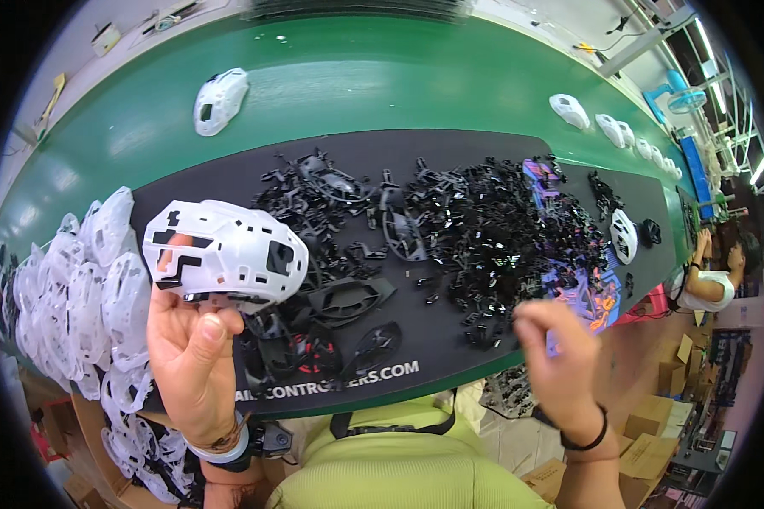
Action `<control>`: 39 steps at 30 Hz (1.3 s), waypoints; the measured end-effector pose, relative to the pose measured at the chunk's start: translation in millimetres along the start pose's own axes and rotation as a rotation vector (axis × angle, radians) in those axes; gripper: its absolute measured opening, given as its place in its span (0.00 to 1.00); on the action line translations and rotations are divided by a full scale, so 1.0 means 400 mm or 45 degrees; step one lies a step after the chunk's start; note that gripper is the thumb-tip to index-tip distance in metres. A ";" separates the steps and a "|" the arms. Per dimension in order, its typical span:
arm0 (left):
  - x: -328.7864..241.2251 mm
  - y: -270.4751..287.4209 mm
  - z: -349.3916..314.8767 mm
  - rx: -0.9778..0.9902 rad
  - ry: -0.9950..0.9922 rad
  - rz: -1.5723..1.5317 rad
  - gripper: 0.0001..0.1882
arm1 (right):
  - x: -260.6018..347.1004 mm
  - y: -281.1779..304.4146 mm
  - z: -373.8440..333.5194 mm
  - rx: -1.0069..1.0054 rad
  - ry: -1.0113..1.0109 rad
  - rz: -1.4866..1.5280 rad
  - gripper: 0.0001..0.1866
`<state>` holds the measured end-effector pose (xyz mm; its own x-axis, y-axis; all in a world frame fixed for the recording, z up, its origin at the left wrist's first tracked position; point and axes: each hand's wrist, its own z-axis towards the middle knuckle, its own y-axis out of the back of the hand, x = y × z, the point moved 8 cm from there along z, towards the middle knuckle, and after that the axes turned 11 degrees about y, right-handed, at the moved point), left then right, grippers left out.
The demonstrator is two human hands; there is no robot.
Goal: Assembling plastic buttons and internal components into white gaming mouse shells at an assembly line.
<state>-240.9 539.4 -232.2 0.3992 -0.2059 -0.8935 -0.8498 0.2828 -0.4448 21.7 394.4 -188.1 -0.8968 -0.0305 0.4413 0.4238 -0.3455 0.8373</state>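
A white plastic shell (238,237) with several cut-outs is raised over the left part of the black mat, and my left hand (193,360) supports it from below. Black pieces sit in some of its openings. My right hand (562,360) hovers at the mat's front edge, just below a pile of small glossy black plastic clips (492,246). Its fingers are curled together; whatever they may hold is too small to make out. Larger black plastic frames (344,301) lie beneath and beside the held shell.
White shells (85,297) are heaped at the left, with more in a carton (89,433) below. Another shell (221,102) rests on the green table (356,76), and several line its far right. A colourful printed patch (594,297) shows on the mat. A person (713,284) sits at right.
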 end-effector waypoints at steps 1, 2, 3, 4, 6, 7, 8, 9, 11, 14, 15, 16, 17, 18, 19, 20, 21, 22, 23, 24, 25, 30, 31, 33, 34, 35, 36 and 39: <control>0.019 -0.008 -0.001 -0.008 0.078 -0.091 0.23 | 0.001 -0.019 -0.034 0.050 0.115 -0.036 0.09; 0.042 -0.009 -0.001 -0.023 0.160 -0.176 0.23 | -0.006 -0.048 -0.067 0.083 0.118 -0.013 0.09; 0.062 -0.021 0.003 -0.004 0.209 -0.234 0.20 | -0.002 -0.067 -0.087 0.094 0.103 -0.055 0.10; 0.076 -0.035 0.008 0.005 0.263 -0.269 0.18 | 0.003 -0.085 -0.093 0.108 0.093 -0.091 0.11; 0.081 -0.051 0.009 -0.067 0.280 -0.295 0.16 | 0.000 -0.112 -0.085 0.176 0.044 -0.181 0.12; 0.079 -0.060 0.004 -0.071 0.276 -0.289 0.16 | -0.007 -0.123 -0.082 0.248 0.006 -0.265 0.13; 0.070 -0.066 -0.003 -0.090 0.241 -0.201 0.16 | -0.013 -0.127 -0.079 0.246 0.012 -0.257 0.13; 0.061 -0.071 -0.008 -0.110 0.205 -0.113 0.16 | -0.010 -0.136 -0.075 0.260 0.088 -0.258 0.13; 0.074 -0.073 -0.012 -0.127 0.247 -0.213 0.14 | -0.003 -0.143 -0.064 0.272 0.194 -0.236 0.13; 0.095 -0.098 -0.023 -0.089 0.326 -0.332 0.11 | 0.032 -0.098 -0.023 0.105 0.324 -0.210 0.13; 0.105 -0.107 -0.025 -0.081 0.324 -0.287 0.11 | 0.032 -0.087 -0.007 0.039 0.311 -0.089 0.13; 0.119 -0.121 -0.023 -0.060 0.337 -0.252 0.10 | 0.034 -0.072 0.007 -0.021 0.284 0.016 0.13; 0.136 -0.134 -0.024 0.011 0.407 -0.219 0.10 | 0.059 -0.052 0.032 -0.123 0.268 0.171 0.14; 0.149 -0.148 -0.025 0.084 0.479 -0.186 0.09 | 0.090 -0.052 0.066 -0.126 0.281 0.183 0.14; 0.156 -0.161 -0.026 0.102 0.530 -0.215 0.10 | 0.136 -0.050 0.101 -0.167 0.392 0.283 0.14; 0.158 -0.171 -0.026 0.128 0.571 -0.187 0.11 | 0.171 -0.046 0.124 -0.217 0.494 0.372 0.14; 0.155 -0.176 -0.029 0.167 0.562 -0.208 0.12 | 0.178 -0.066 0.137 -0.209 0.480 0.392 0.14; 0.153 -0.177 -0.029 0.200 0.553 -0.227 0.12 | 0.183 -0.089 0.148 -0.197 0.467 0.417 0.15; 0.151 -0.177 -0.027 0.200 0.548 -0.226 0.12 | 0.188 -0.099 0.152 -0.159 0.390 0.431 0.13; 0.151 -0.176 -0.025 0.182 0.561 -0.275 0.13 | 0.188 -0.103 0.153 -0.160 0.393 0.431 0.13; 0.150 -0.171 -0.027 0.156 0.576 -0.326 0.13 | 0.194 -0.100 0.150 -0.179 0.460 0.365 0.12; 0.157 -0.145 -0.025 0.183 0.646 -0.265 0.14 | 0.192 -0.103 0.155 -0.207 0.441 0.477 0.10; 0.155 -0.147 -0.023 0.204 0.653 -0.283 0.14 | 0.193 -0.098 0.160 -0.251 0.406 0.543 0.10; 0.155 -0.149 -0.024 0.224 0.664 -0.307 0.14 | 0.205 -0.102 0.171 -0.204 0.387 0.557 0.10; 0.151 -0.150 -0.024 0.226 0.639 -0.327 0.15 | 0.208 -0.108 0.176 -0.164 0.374 0.573 0.10; 0.147 -0.149 -0.023 0.225 0.613 -0.348 0.15 | 0.216 -0.111 0.180 -0.164 0.437 0.533 0.11; 0.147 -0.146 -0.024 0.226 0.615 -0.352 0.15 | 0.219 -0.115 0.181 -0.160 0.435 0.530 0.11; 0.142 -0.145 -0.028 0.272 0.609 -0.334 0.15 | 0.240 -0.129 0.180 -0.147 0.498 0.410 0.13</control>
<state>-173.0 500.8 -256.6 0.3448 -0.6805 -0.6466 -0.6358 0.3374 -0.6942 -77.2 476.8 -165.8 -0.7127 -0.4934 0.4987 0.6894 -0.3611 0.6280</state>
